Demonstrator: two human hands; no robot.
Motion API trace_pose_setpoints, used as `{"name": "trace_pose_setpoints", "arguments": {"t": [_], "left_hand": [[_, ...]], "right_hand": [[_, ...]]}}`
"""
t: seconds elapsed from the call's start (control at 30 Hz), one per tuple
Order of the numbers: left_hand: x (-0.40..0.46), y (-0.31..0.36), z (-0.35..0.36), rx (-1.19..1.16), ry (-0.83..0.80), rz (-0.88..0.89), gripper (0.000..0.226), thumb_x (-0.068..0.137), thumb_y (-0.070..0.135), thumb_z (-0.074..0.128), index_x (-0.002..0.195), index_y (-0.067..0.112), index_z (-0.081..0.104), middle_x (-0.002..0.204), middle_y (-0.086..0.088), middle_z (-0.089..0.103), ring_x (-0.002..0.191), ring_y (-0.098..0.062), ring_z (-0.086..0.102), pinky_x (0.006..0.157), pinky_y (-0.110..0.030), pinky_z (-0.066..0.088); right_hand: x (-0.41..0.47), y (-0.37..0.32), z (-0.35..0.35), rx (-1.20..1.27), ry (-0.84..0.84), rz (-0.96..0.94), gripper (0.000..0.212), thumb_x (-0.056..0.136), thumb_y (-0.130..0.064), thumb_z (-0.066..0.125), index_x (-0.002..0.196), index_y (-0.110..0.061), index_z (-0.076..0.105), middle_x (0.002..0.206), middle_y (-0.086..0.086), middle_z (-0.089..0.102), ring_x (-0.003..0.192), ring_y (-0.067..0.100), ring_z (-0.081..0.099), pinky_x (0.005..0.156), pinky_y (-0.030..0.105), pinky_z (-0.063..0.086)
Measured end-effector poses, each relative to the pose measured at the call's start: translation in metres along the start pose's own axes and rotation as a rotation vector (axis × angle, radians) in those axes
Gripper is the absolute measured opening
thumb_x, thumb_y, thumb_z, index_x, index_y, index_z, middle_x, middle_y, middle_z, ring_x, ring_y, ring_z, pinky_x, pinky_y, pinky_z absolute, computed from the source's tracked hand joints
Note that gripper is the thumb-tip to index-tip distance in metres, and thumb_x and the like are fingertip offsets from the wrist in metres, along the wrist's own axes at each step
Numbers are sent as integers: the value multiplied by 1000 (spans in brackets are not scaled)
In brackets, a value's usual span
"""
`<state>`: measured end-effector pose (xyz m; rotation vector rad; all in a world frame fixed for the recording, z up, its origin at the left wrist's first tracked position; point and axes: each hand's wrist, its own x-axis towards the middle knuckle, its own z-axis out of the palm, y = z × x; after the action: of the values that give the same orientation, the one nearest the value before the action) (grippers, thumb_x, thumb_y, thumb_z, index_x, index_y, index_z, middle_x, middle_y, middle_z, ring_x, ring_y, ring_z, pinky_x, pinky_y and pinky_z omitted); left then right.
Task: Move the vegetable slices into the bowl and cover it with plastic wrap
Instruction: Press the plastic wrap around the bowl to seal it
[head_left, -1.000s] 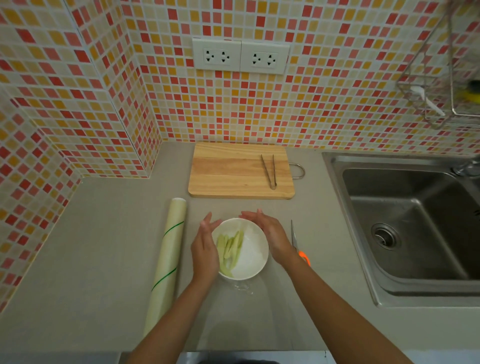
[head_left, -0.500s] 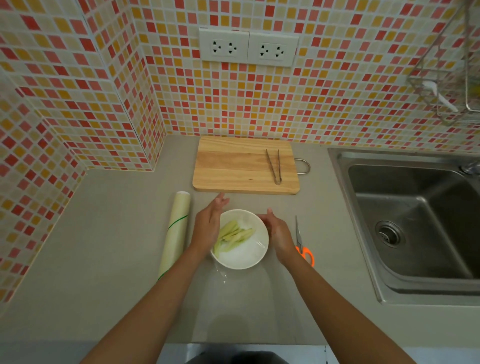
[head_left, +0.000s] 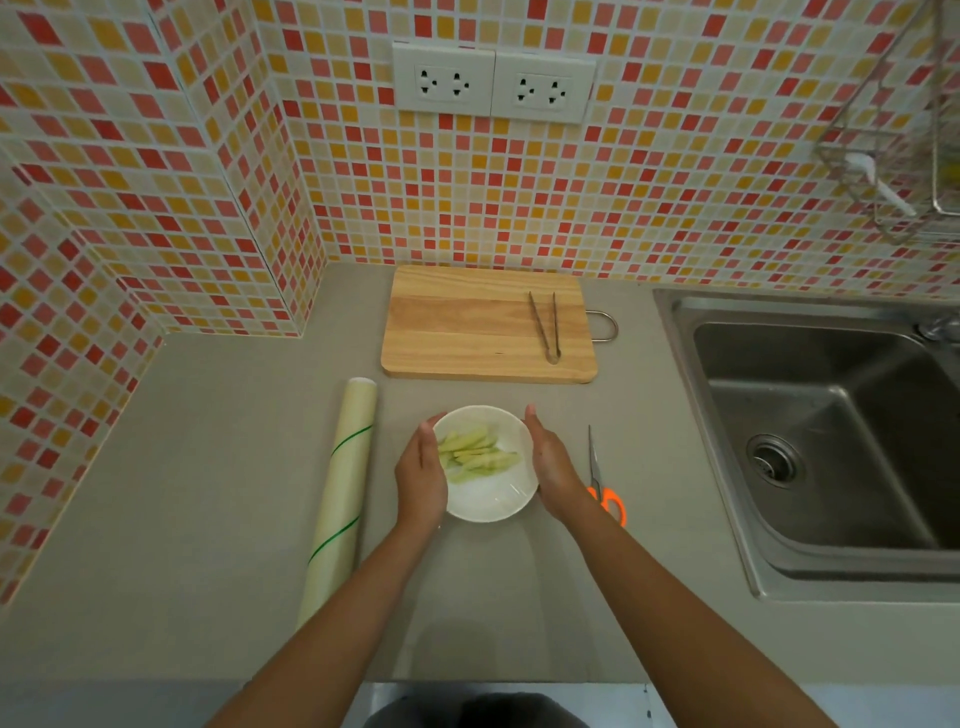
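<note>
Tiles (head_left: 130, 171) in red, orange and cream cover the wall at my nine o'clock. On the grey counter (head_left: 197, 493) a roll of plastic wrap (head_left: 340, 493) lies lengthwise, at nine o'clock from the bowl. My left hand (head_left: 421, 480) presses flat against the left side of the white bowl (head_left: 493, 501), fingers straight and together. Pale green vegetable slices (head_left: 475, 454) lie inside it, under a thin glossy film of wrap. My right hand (head_left: 553, 465) cups the bowl's right side, fingers straight and together. At twelve o'clock from the bowl sits a wooden cutting board (head_left: 467, 327) with metal tongs (head_left: 545, 325) on it. Scissors (head_left: 602, 480) with orange handles lie just beside my right wrist. The steel sink (head_left: 831, 447) lies at three o'clock.
</note>
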<state>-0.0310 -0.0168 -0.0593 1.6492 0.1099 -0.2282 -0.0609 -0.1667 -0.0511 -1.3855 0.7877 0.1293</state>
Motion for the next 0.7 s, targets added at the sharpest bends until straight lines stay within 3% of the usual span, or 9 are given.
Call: {"name": "trace_pose_setpoints", "arguments": {"t": [0.13, 0.23, 0.3, 0.37, 0.47, 0.57, 0.7], "left_hand": [[10, -2, -3, 74, -87, 43, 39, 101, 44, 26, 102, 41, 65, 101, 11, 71, 100, -8, 66, 86, -25, 51], [21, 3, -10, 182, -218, 80, 41, 101, 45, 25, 102, 42, 66, 100, 19, 71, 101, -3, 65, 81, -13, 49], [31, 8, -12, 298, -293, 132, 45, 102, 40, 24, 114, 32, 67, 112, 12, 70, 110, -8, 61, 93, -20, 46], [39, 13, -12, 401, -290, 204, 45, 103, 36, 26, 128, 21, 61, 128, 2, 63, 122, -13, 53, 107, -32, 39], [31, 17, -12, 239, -122, 134, 47, 100, 43, 31, 131, 18, 56, 133, 0, 59, 125, -11, 52, 109, -33, 37], [13, 10, -9, -20, 25, -42, 50, 100, 47, 27, 129, 20, 57, 127, 0, 63, 115, -12, 57, 99, -30, 45], [-2, 2, 1, -125, -44, -170, 44, 102, 42, 21, 120, 28, 59, 115, 3, 63, 105, -13, 59, 74, -13, 47]], "right_hand": [[1, -2, -2, -93, -70, -48, 64, 97, -57, 28, 82, -12, 71, 77, 1, 74, 75, 17, 71, 62, 26, 55], [1, -10, -5, -196, -62, -95, 76, 97, -56, 25, 97, 11, 62, 96, 21, 71, 91, 31, 68, 83, 41, 53], [2, -12, -11, -246, -61, -130, 78, 99, -54, 20, 92, 11, 62, 97, 28, 68, 92, 36, 65, 90, 47, 49], [1, -10, -16, -188, -45, -146, 72, 100, -52, 18, 94, -3, 72, 98, 16, 73, 92, 24, 68, 81, 37, 51], [2, -5, -17, 4, -11, -177, 54, 100, -50, 24, 97, -23, 71, 102, -2, 72, 91, 4, 67, 77, 21, 48], [-1, -1, -14, 125, 1, -163, 48, 99, -51, 29, 101, -24, 69, 108, -2, 71, 101, 11, 65, 87, 27, 49], [-3, 5, -6, 127, -44, -104, 50, 97, -53, 34, 95, -23, 74, 98, 4, 75, 97, 23, 69, 84, 37, 54]]}}
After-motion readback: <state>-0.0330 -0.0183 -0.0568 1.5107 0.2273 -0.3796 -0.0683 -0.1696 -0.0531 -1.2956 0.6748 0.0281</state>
